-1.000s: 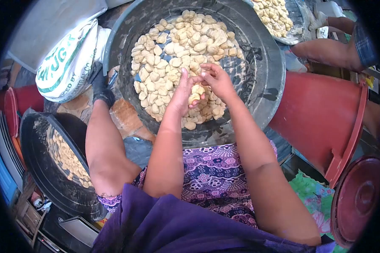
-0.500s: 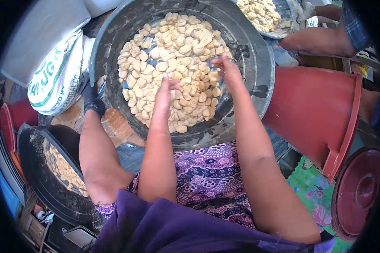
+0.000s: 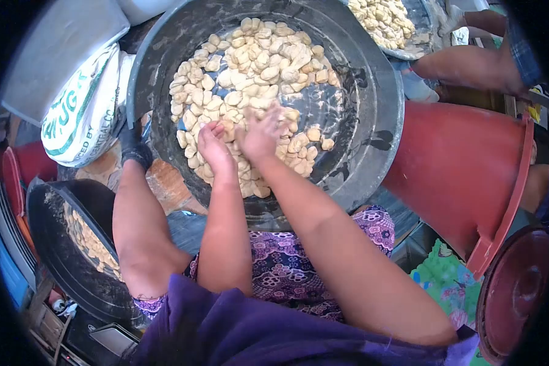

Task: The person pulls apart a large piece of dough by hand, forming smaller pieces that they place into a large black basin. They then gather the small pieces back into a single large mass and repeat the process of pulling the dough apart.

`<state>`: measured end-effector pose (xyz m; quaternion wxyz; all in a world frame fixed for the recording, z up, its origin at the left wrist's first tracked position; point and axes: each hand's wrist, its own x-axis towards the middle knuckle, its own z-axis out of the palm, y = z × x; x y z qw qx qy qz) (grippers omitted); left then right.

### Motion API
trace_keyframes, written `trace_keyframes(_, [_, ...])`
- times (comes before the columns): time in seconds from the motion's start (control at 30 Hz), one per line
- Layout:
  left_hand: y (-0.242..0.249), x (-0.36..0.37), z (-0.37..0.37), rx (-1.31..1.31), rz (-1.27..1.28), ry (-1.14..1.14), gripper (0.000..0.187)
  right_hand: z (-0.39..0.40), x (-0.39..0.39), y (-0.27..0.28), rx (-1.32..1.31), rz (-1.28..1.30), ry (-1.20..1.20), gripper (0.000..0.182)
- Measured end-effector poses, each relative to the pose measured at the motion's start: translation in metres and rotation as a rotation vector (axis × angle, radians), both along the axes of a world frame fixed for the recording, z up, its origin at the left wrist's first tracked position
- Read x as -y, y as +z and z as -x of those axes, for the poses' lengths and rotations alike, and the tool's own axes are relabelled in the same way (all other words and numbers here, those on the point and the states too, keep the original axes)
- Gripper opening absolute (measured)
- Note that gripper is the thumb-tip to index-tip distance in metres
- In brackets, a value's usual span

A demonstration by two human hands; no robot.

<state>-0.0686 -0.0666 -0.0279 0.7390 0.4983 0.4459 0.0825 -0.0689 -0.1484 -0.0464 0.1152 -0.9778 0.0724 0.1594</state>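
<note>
A big dark round tub (image 3: 381,104) holds a heap of pale tan, dough-like lumps (image 3: 268,52), dusted with powder. My left hand (image 3: 215,146) is low in the heap, palm turned inward, fingers loosely curved and touching the lumps; no firm grip shows. Just to its right, my right hand (image 3: 263,133) lies over the lumps with fingers spread, somewhat blurred by motion. To the right of it, part of the tub's dusty bottom (image 3: 329,110) is bare.
Another person's arm (image 3: 470,67) reaches by a second tub of lumps (image 3: 384,24) at upper right. A red bucket (image 3: 457,177) lies tipped at right, above a red lid (image 3: 521,287). At left are a printed white sack (image 3: 82,113) and a tilted black tub (image 3: 55,244).
My right hand has swept left across the tub, pulling lumps from the right side and baring the bottom there. My left hand has shifted slightly left and down; the two hands are now close together.
</note>
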Motion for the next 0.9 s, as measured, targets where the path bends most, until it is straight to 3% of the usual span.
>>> trace_keyframes(0.03, [-0.004,0.001,-0.001,0.018,-0.016,0.054,0.034,0.015,-0.002,-0.016,0.085,0.018,0.17,0.064])
trace_keyframes(0.07, [-0.006,0.002,-0.004,0.027,-0.014,0.059,0.034,0.027,0.003,-0.015,0.094,0.02,0.175,0.064])
trace_keyframes(0.13, [-0.011,0.001,-0.003,-0.015,-0.122,0.018,0.033,0.045,0.025,-0.006,0.04,-0.186,0.69,0.061])
trace_keyframes(0.23, [-0.016,0.002,-0.005,-0.002,-0.103,-0.031,0.032,0.02,0.064,0.03,-0.151,-0.179,0.759,0.062])
trace_keyframes(0.3, [-0.008,0.001,-0.007,0.008,-0.085,-0.035,0.03,0.002,0.094,0.024,-0.238,0.046,0.536,0.065])
trace_keyframes(0.37, [-0.006,-0.001,-0.005,-0.015,-0.069,-0.059,0.025,-0.011,0.115,0.018,-0.175,0.228,0.043,0.07])
trace_keyframes(0.43, [-0.009,-0.003,-0.003,-0.003,-0.066,-0.054,0.025,-0.016,0.156,-0.044,0.174,-0.101,-0.57,0.074])
trace_keyframes(0.47, [-0.011,-0.003,-0.002,0.009,-0.062,-0.05,0.026,-0.021,0.153,-0.035,0.173,-0.099,-0.569,0.074])
trace_keyframes(0.53, [-0.017,-0.001,-0.001,0.004,-0.04,-0.065,0.026,-0.034,0.136,-0.004,-0.157,-0.32,-0.658,0.08])
trace_keyframes(0.57, [-0.019,0.002,0.0,-0.001,-0.02,-0.079,0.027,-0.03,0.12,-0.016,-0.106,-0.348,-0.558,0.089])
trace_keyframes(0.6, [-0.021,0.004,-0.002,0.001,-0.012,-0.081,0.027,-0.021,0.084,-0.011,-0.189,-0.197,-0.438,0.085])
trace_keyframes(0.67, [-0.024,0.007,0.0,-0.029,-0.014,-0.064,0.025,0.013,0.037,0.012,-0.421,-0.273,0.168,0.083])
trace_keyframes(0.73, [-0.015,0.008,-0.002,-0.058,0.012,0.006,0.025,0.044,-0.002,0.017,-0.118,-0.043,0.656,0.072])
trace_keyframes(0.83, [-0.014,0.002,-0.001,-0.071,-0.013,0.035,0.025,0.027,0.027,0.007,-0.151,-0.228,0.788,0.066])
trace_keyframes(0.87, [-0.015,0.001,0.0,-0.053,-0.04,-0.009,0.024,0.007,0.044,0.028,-0.251,-0.183,0.791,0.061])
trace_keyframes(0.9, [-0.016,-0.001,0.002,-0.055,-0.046,-0.007,0.024,0.0,0.063,0.021,-0.14,-0.09,0.693,0.059])
